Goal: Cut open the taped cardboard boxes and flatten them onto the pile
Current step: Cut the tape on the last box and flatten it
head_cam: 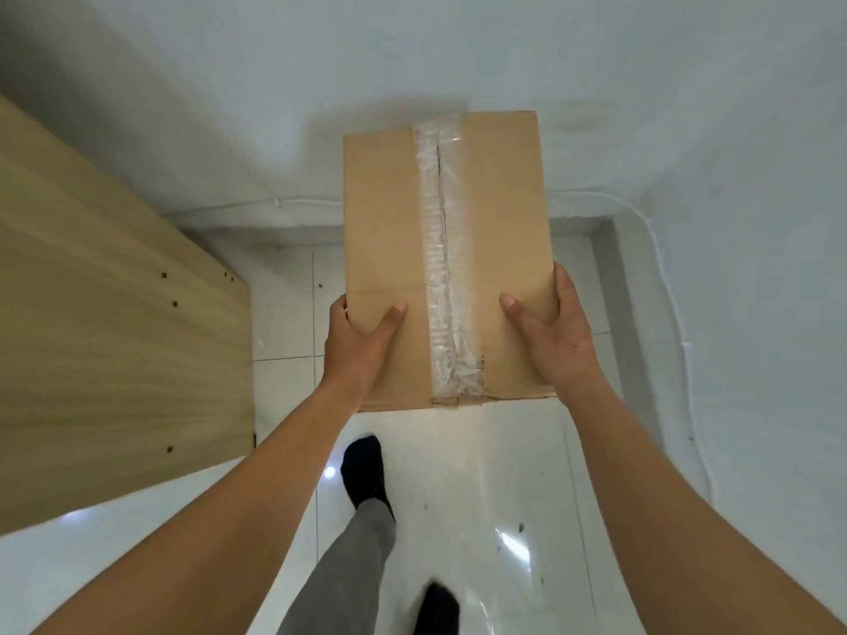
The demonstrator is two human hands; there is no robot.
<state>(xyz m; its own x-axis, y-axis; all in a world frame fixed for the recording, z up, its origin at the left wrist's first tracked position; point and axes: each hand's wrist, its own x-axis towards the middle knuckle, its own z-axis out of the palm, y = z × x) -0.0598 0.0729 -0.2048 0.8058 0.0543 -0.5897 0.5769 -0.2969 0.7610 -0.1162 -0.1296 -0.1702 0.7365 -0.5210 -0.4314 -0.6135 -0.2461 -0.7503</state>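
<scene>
Nearest, a grey trouser leg (348,566) and a foot in a black sock (364,469) stand on the glossy white tiled floor (504,474), which reflects lamps. Two bare forearms reach forward from the lower corners. The left hand (357,346) grips the near left edge of the cardboard box (389,213), its thumb flat on the top face and its fingers curled over the side. The right hand (550,341) holds the near right edge in the same manner. The box is carried in the air above the floor, in front of the person; it is plain brown, rectangular and long. A wrinkled strip of clear tape (440,249) runs along its middle seam and looks torn at the near end. On the left lies a large pale wooden panel (105,313) with small drilled holes. Behind the box stands a white wall (412,48), with a thin white cable (678,323) at the right.
</scene>
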